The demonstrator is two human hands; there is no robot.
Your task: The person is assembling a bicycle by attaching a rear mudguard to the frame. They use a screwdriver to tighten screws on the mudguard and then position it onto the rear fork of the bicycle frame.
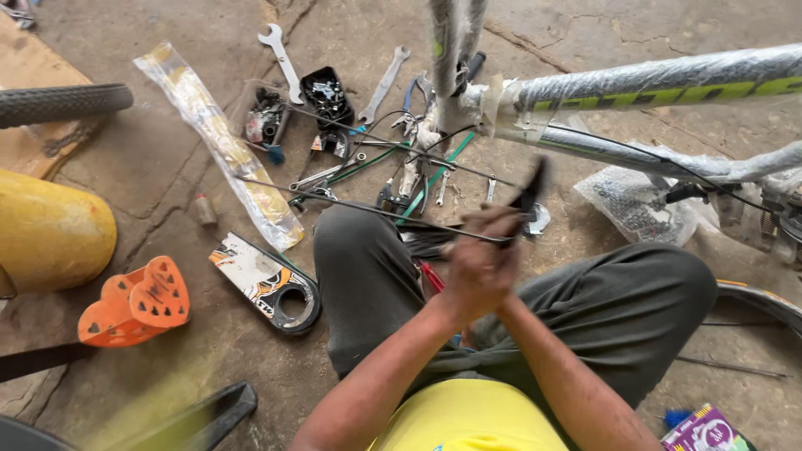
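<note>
Head view: both hands (pixel 480 267) clamped together on black tool (pixel 531 190) and cable (pixel 368 207); bike frame (pixel 652 83) at 1 o'clock, still wrapped.

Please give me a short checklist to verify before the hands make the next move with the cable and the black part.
1. Both hands together on the work: ok, clasped above the knees.
2. Black part gripped firmly: cannot tell, motion blur hides the fingers.
3. Thin cable free of snags: cannot tell; it runs left over the knee into the tool pile.
4. Spanners within reach: ok, one spanner and another lie on the floor ahead.
5. Bicycle frame steady: cannot tell, its support is out of view.
</note>
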